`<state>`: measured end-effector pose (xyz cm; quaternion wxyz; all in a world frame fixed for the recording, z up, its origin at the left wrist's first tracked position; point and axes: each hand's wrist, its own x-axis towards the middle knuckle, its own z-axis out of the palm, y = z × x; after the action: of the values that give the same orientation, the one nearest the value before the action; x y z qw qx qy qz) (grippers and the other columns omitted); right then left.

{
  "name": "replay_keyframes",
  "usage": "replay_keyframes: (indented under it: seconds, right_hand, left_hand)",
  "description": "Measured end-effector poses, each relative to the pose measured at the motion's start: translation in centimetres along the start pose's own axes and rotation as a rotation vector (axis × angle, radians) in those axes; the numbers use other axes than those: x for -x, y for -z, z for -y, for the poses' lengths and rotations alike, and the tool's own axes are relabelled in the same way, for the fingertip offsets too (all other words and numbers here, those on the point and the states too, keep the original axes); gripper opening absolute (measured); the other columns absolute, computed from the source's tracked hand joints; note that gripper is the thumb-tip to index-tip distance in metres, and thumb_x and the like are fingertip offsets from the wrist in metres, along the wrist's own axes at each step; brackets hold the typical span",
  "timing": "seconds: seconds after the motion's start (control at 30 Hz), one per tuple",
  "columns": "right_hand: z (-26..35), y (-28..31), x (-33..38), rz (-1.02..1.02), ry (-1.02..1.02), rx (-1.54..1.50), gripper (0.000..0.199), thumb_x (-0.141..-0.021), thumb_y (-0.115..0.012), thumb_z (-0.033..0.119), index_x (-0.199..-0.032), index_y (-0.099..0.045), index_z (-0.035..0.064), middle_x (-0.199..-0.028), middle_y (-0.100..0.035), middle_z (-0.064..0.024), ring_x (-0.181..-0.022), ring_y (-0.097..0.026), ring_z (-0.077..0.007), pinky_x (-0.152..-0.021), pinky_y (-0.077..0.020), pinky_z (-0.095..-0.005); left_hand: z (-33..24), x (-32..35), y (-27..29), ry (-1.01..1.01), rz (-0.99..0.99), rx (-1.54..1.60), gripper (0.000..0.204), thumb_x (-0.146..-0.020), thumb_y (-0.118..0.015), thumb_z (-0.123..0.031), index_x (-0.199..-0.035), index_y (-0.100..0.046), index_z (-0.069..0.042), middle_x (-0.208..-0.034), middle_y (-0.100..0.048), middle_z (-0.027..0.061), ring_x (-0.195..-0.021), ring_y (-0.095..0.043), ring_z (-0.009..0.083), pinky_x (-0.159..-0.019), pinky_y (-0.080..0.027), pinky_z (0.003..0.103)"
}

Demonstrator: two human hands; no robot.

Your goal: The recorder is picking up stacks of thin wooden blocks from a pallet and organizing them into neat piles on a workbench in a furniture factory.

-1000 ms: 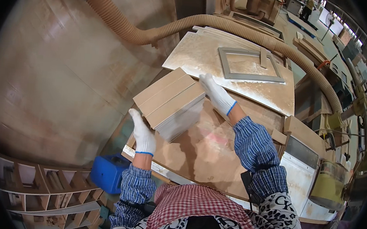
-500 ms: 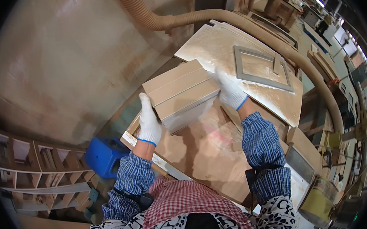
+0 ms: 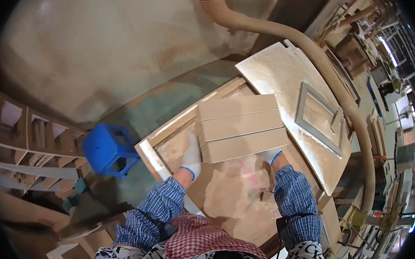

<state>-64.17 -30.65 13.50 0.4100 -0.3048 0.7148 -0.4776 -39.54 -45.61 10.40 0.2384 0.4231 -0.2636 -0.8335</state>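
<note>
A stack of tan boards [image 3: 244, 126], with narrow gaps between the pieces, sits over the wooden workbench [image 3: 229, 194] in front of me. My left hand [image 3: 192, 155], in a white glove with a blue cuff, grips its left end. At the near right corner my right hand [image 3: 269, 156], gloved alike, holds the other end. The fingers of that hand are mostly hidden under or behind the boards. Whether the stack rests fully on the bench cannot be told.
Beyond the stack, a dusty white panel [image 3: 271, 66] carries a grey rectangular frame [image 3: 301, 105]. A ribbed tan hose [image 3: 293, 35] curves behind it to the right. On the left stand a blue plastic stool [image 3: 103, 146] and wooden shelving with compartments [image 3: 25, 151].
The stack has turned and levelled, its top now facing me more squarely. My right hand has shifted from its far right corner to the near right one. The view has swung too.
</note>
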Motion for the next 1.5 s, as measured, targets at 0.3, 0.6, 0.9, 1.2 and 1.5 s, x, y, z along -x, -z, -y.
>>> replay_keyframes:
  seconds: [0.3,0.6,0.9,1.2,1.5]
  right_hand:
    - [-9.5,4.2,-0.2,-0.009,0.265,0.483,0.027,-0.094,-0.051,0.017,-0.118,-0.06,0.0084,-0.117,-0.062,-0.0132,-0.104,-0.059,-0.0262,-0.092,-0.0476,-0.0335]
    - [-0.8,1.0,2.6,0.154,0.189,0.788,0.039,-0.095,-0.048,0.034,-0.124,-0.055,0.0084,-0.122,-0.06,-0.0105,-0.111,-0.057,-0.0232,-0.094,-0.0481,-0.0389]
    - [0.4,-0.6,7.8,0.076,-0.091,0.058,0.052,-0.094,-0.043,0.045,-0.129,-0.051,0.008,-0.128,-0.056,-0.0084,-0.116,-0.054,-0.0224,-0.097,-0.046,-0.0392]
    - [4.8,-4.1,10.3,0.069,-0.385,-0.615,0.064,-0.094,-0.038,0.057,-0.135,-0.048,0.0076,-0.134,-0.053,-0.0063,-0.121,-0.051,-0.0215,-0.1,-0.0438,-0.0395]
    - [5.3,-5.8,8.2,0.126,-0.447,-0.735,0.078,-0.093,-0.033,0.068,-0.141,-0.043,0.008,-0.142,-0.047,-0.0053,-0.129,-0.044,-0.0217,-0.103,-0.0411,-0.0403]
  left_hand:
    - [0.3,2.0,-4.4,0.1,0.07,0.148,0.069,-0.096,-0.036,-0.06,-0.142,-0.039,-0.009,-0.138,-0.049,0.0093,-0.122,-0.051,0.0261,-0.099,-0.048,0.038]
    - [1.4,1.7,1.2,0.095,0.144,0.159,0.05,-0.1,-0.036,-0.046,-0.132,-0.049,-0.01,-0.128,-0.056,0.0111,-0.114,-0.056,0.0292,-0.093,-0.051,0.042]
    - [4.5,2.1,6.8,0.281,0.186,0.412,0.048,-0.099,-0.035,-0.045,-0.124,-0.054,-0.009,-0.121,-0.06,0.0116,-0.108,-0.059,0.0327,-0.09,-0.052,0.047]
    - [6.1,1.5,12.3,-0.097,0.308,-0.086,0.045,-0.098,-0.04,-0.046,-0.118,-0.056,-0.009,-0.113,-0.062,0.0095,-0.103,-0.06,0.0294,-0.087,-0.053,0.044]
    - [-1.4,-1.6,6.6,0.023,0.302,-0.249,0.044,-0.098,-0.041,-0.046,-0.116,-0.056,-0.009,-0.11,-0.062,0.0082,-0.1,-0.06,0.027,-0.086,-0.053,0.04]
